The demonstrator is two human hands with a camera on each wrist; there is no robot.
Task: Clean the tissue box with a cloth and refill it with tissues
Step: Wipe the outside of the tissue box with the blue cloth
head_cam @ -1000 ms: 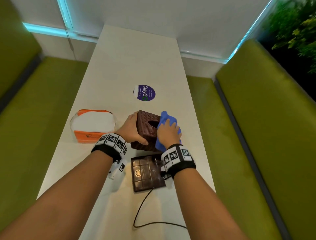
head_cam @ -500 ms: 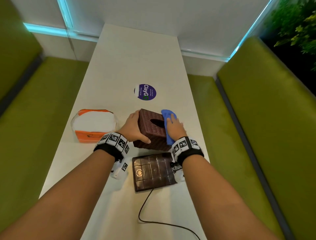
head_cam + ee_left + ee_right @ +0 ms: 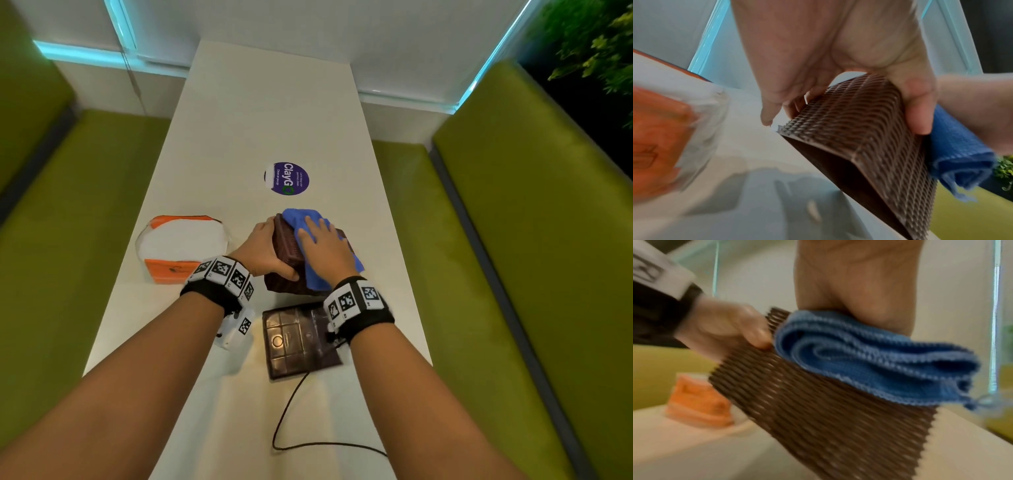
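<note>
A brown woven tissue box stands tilted on the white table, and its hollow underside shows in the left wrist view. My left hand grips the box's left side, thumb on the near face. My right hand lies flat, fingers spread, pressing a folded blue cloth onto the box's top. The cloth hangs past the box's right edge. An orange and white pack of tissues lies to the left of the box.
A dark brown flat panel lies just in front of the box, partly under my right wrist. A black cable trails from it toward the near edge. A round purple sticker lies beyond the box. Green benches flank the table.
My right hand has slid the cloth from the box's right side up across its top, toward the far left corner. The left hand keeps its hold on the box.
</note>
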